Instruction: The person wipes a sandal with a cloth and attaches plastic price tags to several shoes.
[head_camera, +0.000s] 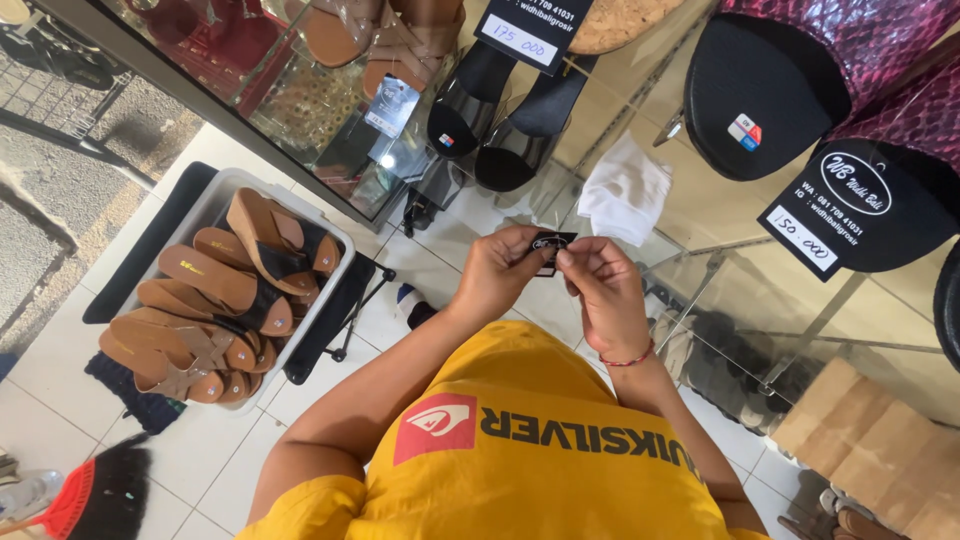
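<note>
Both of my hands are raised in front of my chest over the edge of a glass display shelf (700, 200). My left hand (497, 272) and my right hand (603, 290) pinch a small black label (551, 242) with a white oval mark between their fingertips. The left fingers grip its left edge and the right fingers its lower right side. A red string bracelet circles my right wrist. I wear a yellow shirt with a red patch.
The glass shelf carries black wedge shoes (490, 110), tan sandals (380, 35), dark purple-topped shoes (790, 90), black price cards (850, 215) and a folded white cloth (626, 190). A white bin (200, 215) of brown sandals stands on the tiled floor at left. A red broom (65, 505) lies at lower left.
</note>
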